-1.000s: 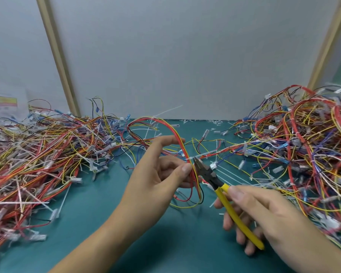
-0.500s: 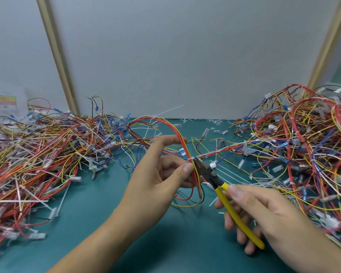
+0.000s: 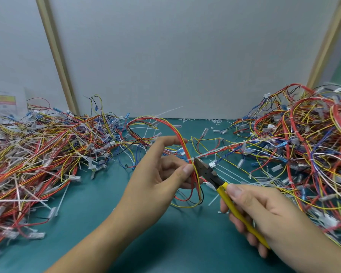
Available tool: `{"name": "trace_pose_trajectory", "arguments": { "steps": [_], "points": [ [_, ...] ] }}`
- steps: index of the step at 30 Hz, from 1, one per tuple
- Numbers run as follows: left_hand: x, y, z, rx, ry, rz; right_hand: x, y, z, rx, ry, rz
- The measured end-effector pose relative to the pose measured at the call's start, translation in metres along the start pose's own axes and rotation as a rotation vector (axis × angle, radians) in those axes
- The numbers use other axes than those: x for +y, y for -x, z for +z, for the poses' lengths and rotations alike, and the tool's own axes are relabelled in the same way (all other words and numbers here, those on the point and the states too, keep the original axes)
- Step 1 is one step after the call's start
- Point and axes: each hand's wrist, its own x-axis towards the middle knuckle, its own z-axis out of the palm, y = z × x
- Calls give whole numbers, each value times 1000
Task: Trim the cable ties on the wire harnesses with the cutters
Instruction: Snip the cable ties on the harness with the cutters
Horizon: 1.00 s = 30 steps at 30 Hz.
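1. Compared with the frames a second and half a second earlier, both hands, the tool and the held wires occupy almost the same places. No clear shift of any of them can be made out.
2. Left hand (image 3: 156,180): the thumb and the curled lower fingers pinch the held harness (image 3: 182,138), a loop of red, yellow and black wires. The index finger is stretched out behind the top of the loop.
3. Held harness: raised above the table (image 3: 106,223), between the two hands. Its loop arches up and to the left, and its lower end hangs below the thumb.
4. Right hand (image 3: 264,211): the fingers are curled round the yellow handles of the cutters (image 3: 211,174), and the thumb lies along the upper handle.
5. Cutters: the dark head points up and to the left. Its tip touches the held harness just above the left thumb, at a small white cable tie (image 3: 189,160). The blades look closed or nearly so; whether they bite the tie cannot be told.
6. Table: a green surface carrying two heaps of harnesses. The left heap (image 3: 37,154) is thick with long white tie tails, while the right heap (image 3: 303,144) rises higher.
7. White offcuts (image 3: 215,121): scattered along the far edge of the table, at the foot of the grey wall panel (image 3: 165,56).
8. Printed sheet (image 3: 2,101): stands behind the left heap.
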Motion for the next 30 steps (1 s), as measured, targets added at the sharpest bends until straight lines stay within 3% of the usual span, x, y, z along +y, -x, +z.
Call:
{"name": "trace_pose_trajectory", "arguments": {
  "steps": [7,15,21,26,30],
  "points": [
    [2,0,2,19,0,-29,-3,2,-3,26,-58,-45],
    [6,-6,0,189,210,-247,2,-1,1,22,-57,-60],
    [-3,-8,-7,270,113,-135,3,-1,5,17,-95,-47],
    [3,-8,-4,214,241,-194,5,-2,4,33,-175,-75],
    [5,-2,2,57,328,-292,4,-3,2,59,-293,-118]
  ]
}}
